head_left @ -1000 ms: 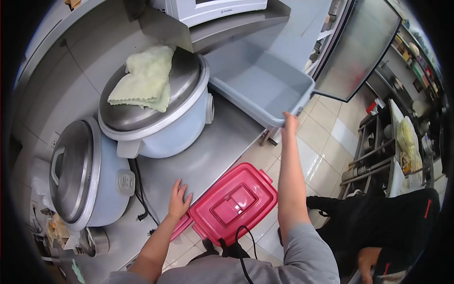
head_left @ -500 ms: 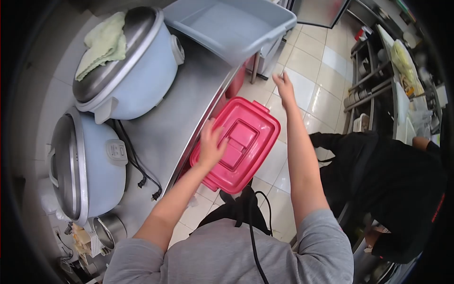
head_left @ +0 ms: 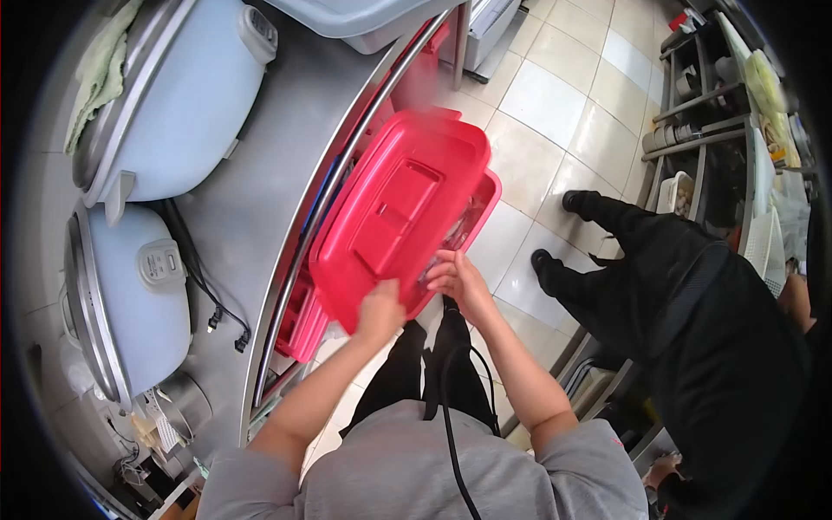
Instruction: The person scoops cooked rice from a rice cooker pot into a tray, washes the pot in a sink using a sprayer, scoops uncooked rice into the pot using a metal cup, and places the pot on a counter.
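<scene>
A red plastic lid (head_left: 394, 199) sits shifted and tilted over a red bin (head_left: 492, 186), whose right side shows open. Inside the gap are contents (head_left: 459, 230) that I cannot make out clearly, some looking like clear plastic. My left hand (head_left: 381, 314), slightly blurred, is closed on the near edge of the lid. Just right of it, my right hand (head_left: 464, 284) has its fingers apart beside the near end of the gap, holding nothing that I can see.
On the steel table (head_left: 260, 208) at left stand two large rice cookers (head_left: 195, 113) with loose plug cords (head_left: 199, 277). A grey-blue tub (head_left: 364, 22) is at the far end. At right, a person in black (head_left: 693, 321) bends beside shelves (head_left: 706, 165).
The bin and lid now appear lower and partly beside the table edge. The lid has slid left, uncovering the bin's right side. My right hand has come down next to it.
</scene>
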Available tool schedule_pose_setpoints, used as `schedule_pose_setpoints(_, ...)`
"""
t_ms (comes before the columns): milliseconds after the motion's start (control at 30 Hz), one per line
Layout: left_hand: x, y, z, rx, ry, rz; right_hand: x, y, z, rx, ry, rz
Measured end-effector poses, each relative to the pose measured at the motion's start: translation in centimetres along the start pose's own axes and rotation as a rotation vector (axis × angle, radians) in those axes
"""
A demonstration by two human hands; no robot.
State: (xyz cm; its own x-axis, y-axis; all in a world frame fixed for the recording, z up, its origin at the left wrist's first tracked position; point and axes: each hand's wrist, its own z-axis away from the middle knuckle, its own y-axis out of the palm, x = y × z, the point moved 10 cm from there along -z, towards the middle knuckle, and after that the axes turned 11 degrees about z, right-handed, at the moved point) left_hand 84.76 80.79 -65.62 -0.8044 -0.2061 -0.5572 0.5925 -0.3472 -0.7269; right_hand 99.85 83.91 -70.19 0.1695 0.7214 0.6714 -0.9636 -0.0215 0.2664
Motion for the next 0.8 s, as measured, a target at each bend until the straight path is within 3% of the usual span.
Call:
schedule_pose_setpoints(33,-0.7,-3.8,1.6,-0.114,0.086,-0.001,0.9,1.9,0.7,0.28,0.021,-0.073)
schedule_pose_setpoints(67,-0.2,-6.7,3.1,-0.153,0.03,0.059,1.6,3.4,1.8,0.557,0.041,-0.149)
schedule_pose_setpoints(100,-0.2,-9.2,4.8,-0.149,-0.012,0.086,1.6,2.3,1.2,0.553,0.047,-0.152)
schedule_pose_setpoints(167,0.2,-12.3,8.9,-0.114,-0.055,0.073,0.0,-1.9,-2.1,0.353,-0.002,0.588)
schedule_pose_setpoints(200,0.6,-13.0,11.3,-0.053,-0.104,0.079,0.0,-2.7,-3.0,0.36,-0.002,0.588)
schedule_pose_setpoints(267,1.5,-15.0,16.0,-0.077,-0.276,0.15,1.7,-4.7,-5.5,0.153,-0.218,1.06)
schedule_pose_setpoints(367,2.7,-17.2,21.4,-0.049,-0.576,0.166,0.6,-3.5,-10.5,0.082,-0.358,1.329)
schedule_pose_setpoints(500,2.8,-17.7,23.4,-0.018,-0.667,0.099,-5.9,-1.5,-19.5,-0.055,-0.423,1.516)
schedule_pose_setpoints(533,3.4,-17.3,23.8,-0.022,-0.722,0.114,-8.6,-0.9,-22.1,0.06,-0.249,1.692)
schedule_pose_setpoints(633,5.7,-15.7,25.6,-0.138,-0.845,0.156,-12.0,0.7,-27.5,0.128,-0.229,1.846)
schedule_pose_setpoints(667,6.2,-15.0,25.9,-0.066,-0.851,0.146,-12.6,1.3,-28.9,0.138,-0.25,1.854)
schedule_pose_setpoints(733,7.0,-13.9,26.0,-0.041,-0.955,0.293,-10.9,2.8,-30.7,-0.082,-0.498,2.033)
schedule_pose_setpoints(800,7.6,-12.4,26.8,-0.038,-1.134,0.447,-12.3,3.6,-34.6,-0.067,-0.602,2.104)
